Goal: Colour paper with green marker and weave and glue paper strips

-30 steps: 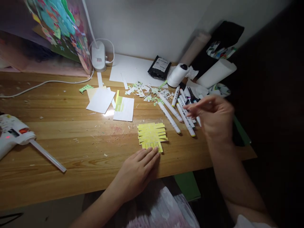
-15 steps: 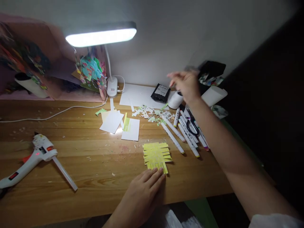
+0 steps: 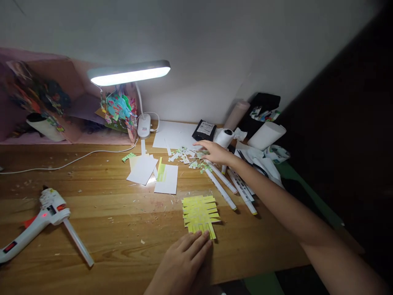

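My left hand (image 3: 186,258) lies flat on the desk with its fingers stretched out, their tips at the lower edge of a yellow piece of paper (image 3: 201,211). That piece is cut into fringe-like strips along its sides and bottom. Farther off, my right hand (image 3: 216,153) hovers over or touches a heap of white and green paper scraps (image 3: 184,155), its fingers extended and apart with nothing visible in them. White marker pens (image 3: 220,190) lie beneath and beside the right forearm, which hides some of them.
A white hot glue gun (image 3: 50,213) with a glue stick lies at left. White cards (image 3: 167,184) lie mid-desk. Behind are a lit lamp (image 3: 132,76), a black packet (image 3: 204,130) and a white roll (image 3: 223,138). A pink box (image 3: 61,98) stands at back left.
My right hand has come down and left, from in front of the white roll to the paper scraps. My left hand stays by the yellow paper. The whole view has shifted slightly.
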The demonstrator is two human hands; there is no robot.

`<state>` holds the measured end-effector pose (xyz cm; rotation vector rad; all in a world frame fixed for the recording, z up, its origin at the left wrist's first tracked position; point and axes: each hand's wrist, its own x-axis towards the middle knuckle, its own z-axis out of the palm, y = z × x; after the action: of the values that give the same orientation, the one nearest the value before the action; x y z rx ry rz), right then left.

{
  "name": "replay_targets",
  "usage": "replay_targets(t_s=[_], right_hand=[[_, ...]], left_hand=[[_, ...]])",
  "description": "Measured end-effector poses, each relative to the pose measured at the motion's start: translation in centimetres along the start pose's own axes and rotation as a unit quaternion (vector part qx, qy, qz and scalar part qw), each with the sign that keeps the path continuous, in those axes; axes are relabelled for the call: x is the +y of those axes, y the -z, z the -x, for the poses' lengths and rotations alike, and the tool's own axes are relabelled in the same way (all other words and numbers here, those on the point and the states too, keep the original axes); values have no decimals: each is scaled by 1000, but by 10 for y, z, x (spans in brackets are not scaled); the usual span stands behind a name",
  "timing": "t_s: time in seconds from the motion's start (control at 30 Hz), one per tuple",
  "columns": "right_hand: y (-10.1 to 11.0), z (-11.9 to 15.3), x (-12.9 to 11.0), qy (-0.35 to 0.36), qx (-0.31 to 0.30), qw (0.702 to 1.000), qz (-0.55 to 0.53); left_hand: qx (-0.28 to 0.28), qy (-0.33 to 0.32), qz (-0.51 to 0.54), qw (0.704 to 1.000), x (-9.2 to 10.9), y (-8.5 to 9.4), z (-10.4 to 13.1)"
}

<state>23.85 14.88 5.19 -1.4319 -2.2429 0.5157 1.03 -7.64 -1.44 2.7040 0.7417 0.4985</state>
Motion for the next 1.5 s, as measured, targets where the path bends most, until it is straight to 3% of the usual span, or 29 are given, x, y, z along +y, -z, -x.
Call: replay_targets(t_s=[0.13,0.2,0.33,0.5,0.63,0.73,0.9,1.17,1.23,1.33,1.5], right_hand=[[4,24,-3,-17,12,1000,17],[6,42,-10,13,-2,1000,19],[9,85,-27,152,-139,978,34],[-2,138,-40,174,-203,963,29],[-22,164,-40,212,-139,965,65],[-37,173,-39,277,-55,952,115],[-46,174,-41,390,30,895,214],[-44,173,-41,456,26,863,217],[-46,173,-41,455,41,865,206],[-49,174,-40,404,64,897,168],[-51,169,-39,341,42,936,71]], left_hand=[[-20,16,23,999,4,9,-3],[-31,30,32,999,6,11,-3],[-46,27,41,998,7,10,-1],[16,32,15,999,3,11,3],[72,81,-10,994,-7,19,-1],[51,97,-19,994,-15,25,-6],[11,97,-22,995,-19,28,-10],[4,95,-32,995,-20,30,-9],[0,93,-33,995,-21,32,-9],[-15,89,-41,995,-22,34,-12],[-35,30,-88,995,-24,36,-23]])
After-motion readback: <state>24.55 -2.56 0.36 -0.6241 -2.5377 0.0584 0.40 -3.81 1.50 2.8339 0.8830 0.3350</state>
